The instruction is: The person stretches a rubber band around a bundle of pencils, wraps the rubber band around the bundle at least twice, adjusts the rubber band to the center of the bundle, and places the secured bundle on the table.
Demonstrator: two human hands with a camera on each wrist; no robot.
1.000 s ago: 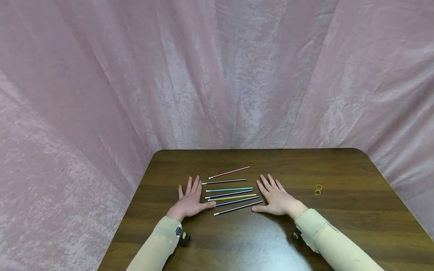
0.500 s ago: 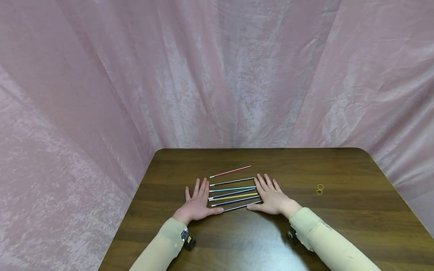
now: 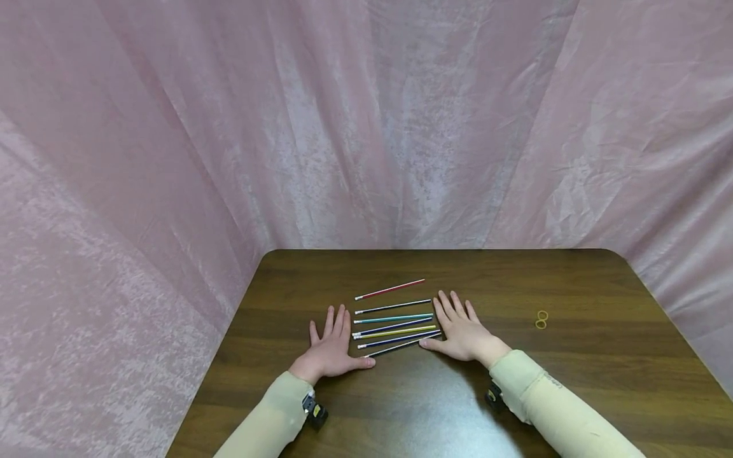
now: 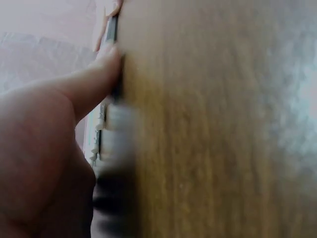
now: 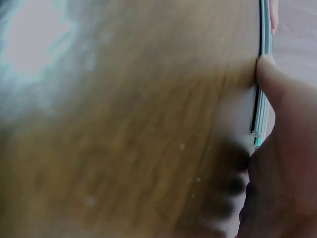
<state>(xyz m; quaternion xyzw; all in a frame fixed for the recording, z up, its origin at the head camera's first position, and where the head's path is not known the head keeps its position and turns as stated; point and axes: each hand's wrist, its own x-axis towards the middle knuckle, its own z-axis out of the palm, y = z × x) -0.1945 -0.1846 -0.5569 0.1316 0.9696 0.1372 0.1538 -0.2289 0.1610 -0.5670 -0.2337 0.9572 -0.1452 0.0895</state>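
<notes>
Several pencils lie side by side on the table between the two hands, with white eraser ends to the left. Farthest off is a red pencil (image 3: 389, 290), then a dark pencil (image 3: 392, 306), a teal pencil (image 3: 395, 318), blue ones and a yellow pencil (image 3: 396, 332). My left hand (image 3: 328, 353) has its fingers spread beside the eraser ends, its thumb at the nearest black pencil (image 3: 395, 348), covering that pencil's left end. To the right, my right hand (image 3: 465, 336) spreads its fingers by the other ends. Its thumb (image 5: 270, 74) rests against the nearest pencil in the right wrist view.
Two yellow rubber bands (image 3: 541, 319) lie on the table to the right of the right hand. A pink curtain (image 3: 378, 127) hangs behind the brown wooden table (image 3: 607, 381).
Both hands came inward against the pencil ends, the left hand moving right and the right hand left, and the ends shifted closer into line. Since then the hands have eased slightly apart.
</notes>
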